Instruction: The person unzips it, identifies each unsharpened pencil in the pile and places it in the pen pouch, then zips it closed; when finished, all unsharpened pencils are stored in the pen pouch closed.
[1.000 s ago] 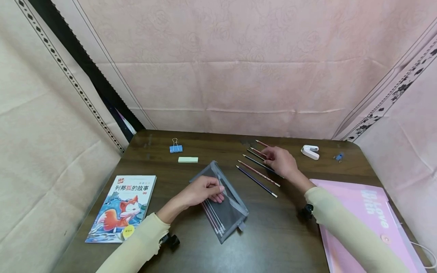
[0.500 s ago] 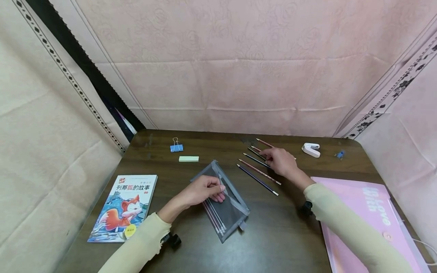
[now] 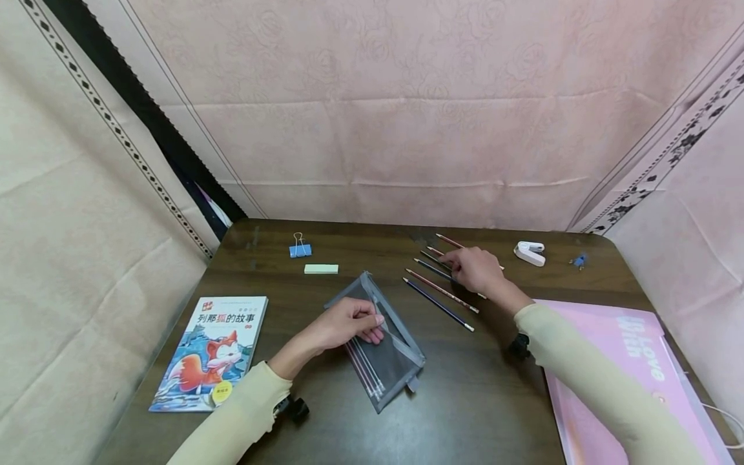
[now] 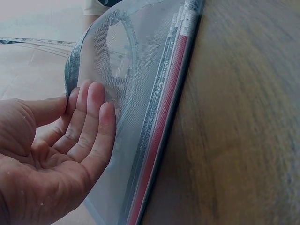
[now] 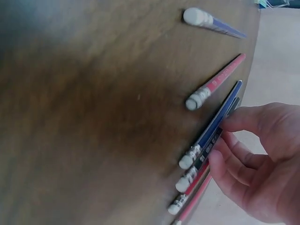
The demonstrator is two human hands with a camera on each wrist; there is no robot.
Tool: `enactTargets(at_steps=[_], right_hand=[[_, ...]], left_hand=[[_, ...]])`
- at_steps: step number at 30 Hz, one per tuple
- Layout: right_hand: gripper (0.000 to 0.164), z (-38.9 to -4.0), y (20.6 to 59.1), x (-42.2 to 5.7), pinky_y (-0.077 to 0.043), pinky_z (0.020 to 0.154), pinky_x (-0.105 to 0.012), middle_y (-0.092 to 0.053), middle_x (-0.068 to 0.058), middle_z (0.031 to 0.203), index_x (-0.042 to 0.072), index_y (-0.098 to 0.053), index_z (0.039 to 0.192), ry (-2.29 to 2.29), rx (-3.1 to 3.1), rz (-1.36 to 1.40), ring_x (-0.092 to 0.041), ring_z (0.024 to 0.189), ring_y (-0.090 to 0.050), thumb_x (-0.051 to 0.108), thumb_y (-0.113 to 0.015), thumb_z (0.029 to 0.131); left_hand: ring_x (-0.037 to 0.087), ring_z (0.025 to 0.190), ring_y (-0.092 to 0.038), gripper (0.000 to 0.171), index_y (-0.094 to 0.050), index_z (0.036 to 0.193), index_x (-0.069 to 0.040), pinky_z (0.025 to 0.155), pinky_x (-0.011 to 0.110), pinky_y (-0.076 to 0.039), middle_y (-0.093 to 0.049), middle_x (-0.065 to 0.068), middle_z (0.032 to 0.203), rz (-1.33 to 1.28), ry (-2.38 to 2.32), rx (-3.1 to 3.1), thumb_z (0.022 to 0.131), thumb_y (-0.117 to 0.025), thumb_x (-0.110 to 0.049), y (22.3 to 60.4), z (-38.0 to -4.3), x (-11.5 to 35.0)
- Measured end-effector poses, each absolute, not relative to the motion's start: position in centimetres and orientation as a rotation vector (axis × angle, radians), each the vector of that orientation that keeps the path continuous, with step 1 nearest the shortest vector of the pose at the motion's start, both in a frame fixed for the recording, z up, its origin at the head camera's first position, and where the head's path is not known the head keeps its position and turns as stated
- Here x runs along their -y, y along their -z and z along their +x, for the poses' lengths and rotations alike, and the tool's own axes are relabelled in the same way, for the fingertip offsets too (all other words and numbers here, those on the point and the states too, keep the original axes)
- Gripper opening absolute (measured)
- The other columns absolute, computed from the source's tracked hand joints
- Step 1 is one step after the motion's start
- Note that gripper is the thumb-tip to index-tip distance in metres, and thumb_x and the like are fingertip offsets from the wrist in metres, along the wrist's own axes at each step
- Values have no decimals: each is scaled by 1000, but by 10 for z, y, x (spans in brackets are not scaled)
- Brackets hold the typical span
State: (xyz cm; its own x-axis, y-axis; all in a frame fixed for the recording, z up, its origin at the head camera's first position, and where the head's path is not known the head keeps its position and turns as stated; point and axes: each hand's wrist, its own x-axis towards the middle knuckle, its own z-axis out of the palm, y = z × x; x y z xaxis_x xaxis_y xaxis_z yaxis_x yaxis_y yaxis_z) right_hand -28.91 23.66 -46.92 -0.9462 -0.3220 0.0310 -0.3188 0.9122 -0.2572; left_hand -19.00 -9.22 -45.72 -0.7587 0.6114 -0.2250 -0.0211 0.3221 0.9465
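My left hand (image 3: 343, 323) pinches the edge of a grey mesh pencil case (image 3: 395, 371) between thumb and index finger, the other fingers loosely bent. Several pencils show through the mesh, including a red pencil (image 4: 166, 98) along the case's side. On the desk to the right, my right hand (image 3: 476, 268) is over a row of pencils. Its thumb and fingers pinch a black pencil (image 5: 205, 157), close beside a blue pencil (image 5: 211, 125). A red pencil (image 3: 442, 290) and a dark blue pencil (image 3: 438, 305) lie nearer me, apart from that hand. My right hand partly covers the farther pencils.
A fox storybook (image 3: 209, 355) lies at left, with a blue binder clip (image 3: 300, 250) and pale green block (image 3: 321, 268) behind. A white stapler (image 3: 529, 253) and small blue object (image 3: 578, 261) sit back right. My right sleeve crosses a pink folder (image 3: 616, 368).
My right hand has shifted slightly along the row of pencils, and the blue pencil's rear end shows again below it. My left hand stays on the pencil case.
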Motion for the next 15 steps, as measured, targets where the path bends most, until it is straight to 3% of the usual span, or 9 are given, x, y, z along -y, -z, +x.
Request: enactTargets(at_steps=[3,7,15], right_hand=[[37,-292,467,-235,-28,37,-27,-73,5,82,25,-73,109,361,-3121,-563,-15,54,-44,7,-62,78],[41,-290,456,-229,-35,39,-27,-68,8,76,31,-70,114,373,-3194,-627,-13,59,-52,11,-66,78],[45,-264,427,-195,-45,52,-26,-68,9,78,33,-65,119,893,-3070,-681,-7,65,-62,12,-67,80]], left_hand=[[22,86,-73,20,-66,95,-6,80,41,-60,-74,9,91,520,-1464,-2035,97,-58,-25,457,-190,93],[21,85,-73,21,-66,95,-6,80,40,-60,-74,8,91,526,-1464,-2039,97,-58,-25,458,-191,93],[22,86,-73,21,-66,95,-6,81,42,-60,-74,10,92,522,-1470,-2021,96,-58,-26,459,-192,93]])
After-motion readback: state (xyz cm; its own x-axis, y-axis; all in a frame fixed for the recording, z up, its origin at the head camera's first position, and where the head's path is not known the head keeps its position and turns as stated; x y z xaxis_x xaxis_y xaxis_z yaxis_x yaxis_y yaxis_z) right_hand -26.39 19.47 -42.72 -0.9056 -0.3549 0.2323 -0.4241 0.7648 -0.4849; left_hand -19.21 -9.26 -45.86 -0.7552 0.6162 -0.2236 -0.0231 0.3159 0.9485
